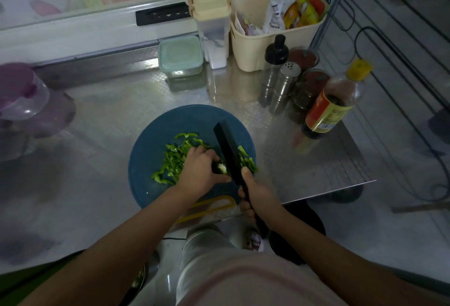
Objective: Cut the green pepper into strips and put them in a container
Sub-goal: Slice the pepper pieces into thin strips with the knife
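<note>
A round blue cutting board lies on the steel counter. A pile of green pepper strips covers its middle, and a few more strips lie to the right of the blade. My left hand holds down a piece of pepper with curled fingers, its pale inside showing. My right hand grips the handle of a black knife, whose blade stands right against the held piece. A lidded pale green container sits at the back of the counter.
Bottles, shakers and jars crowd the right back, with a soy-sauce bottle nearest the edge. A cream basket of packets and a lidded dispenser stand by the window. A purple-lidded tub sits at left.
</note>
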`<state>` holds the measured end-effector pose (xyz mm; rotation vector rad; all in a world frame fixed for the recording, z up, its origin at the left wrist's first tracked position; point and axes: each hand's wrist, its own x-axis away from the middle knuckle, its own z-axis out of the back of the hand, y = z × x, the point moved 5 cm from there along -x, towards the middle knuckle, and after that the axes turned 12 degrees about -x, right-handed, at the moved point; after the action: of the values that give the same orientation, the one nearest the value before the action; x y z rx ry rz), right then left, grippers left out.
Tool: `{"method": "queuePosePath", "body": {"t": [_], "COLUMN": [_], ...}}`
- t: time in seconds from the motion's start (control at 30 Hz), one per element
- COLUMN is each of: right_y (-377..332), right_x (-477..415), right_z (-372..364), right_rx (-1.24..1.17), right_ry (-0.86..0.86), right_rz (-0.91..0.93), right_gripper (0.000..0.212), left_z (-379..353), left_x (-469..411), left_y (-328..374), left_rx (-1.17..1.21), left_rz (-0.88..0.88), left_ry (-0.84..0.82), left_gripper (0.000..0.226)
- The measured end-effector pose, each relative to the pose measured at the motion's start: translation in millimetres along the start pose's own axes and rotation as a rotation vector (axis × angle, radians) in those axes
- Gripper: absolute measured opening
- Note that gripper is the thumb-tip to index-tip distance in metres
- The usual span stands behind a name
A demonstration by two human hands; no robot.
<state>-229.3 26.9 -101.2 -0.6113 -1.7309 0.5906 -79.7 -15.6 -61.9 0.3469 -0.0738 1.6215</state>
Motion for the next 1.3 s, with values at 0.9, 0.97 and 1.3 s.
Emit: {"method": "queuePosePath", "body": {"t": [0.9,0.97,1.3], "right_y": [3,5,-2], "right_x": [19,17,-6], "right_z": [5,4,-13], "right_rx": [0.177,0.172,0.252], "right_ry": [-0.087,-0.080,0.026], "right_rz": [-0.012,-0.033,0.154], "right_gripper": [0.057,0.058,0.062], "left_z": [-7,-7,-3], "left_x": [11,10,5], "left_y": [-3,-3,-1], "left_rx": [0.039,0.039,-0.075], "left_rz": [0.046,0.054,-0.039], "left_ry": [0.099,0.101,0.092], "left_gripper": [0.060,0.060,0.055]}}
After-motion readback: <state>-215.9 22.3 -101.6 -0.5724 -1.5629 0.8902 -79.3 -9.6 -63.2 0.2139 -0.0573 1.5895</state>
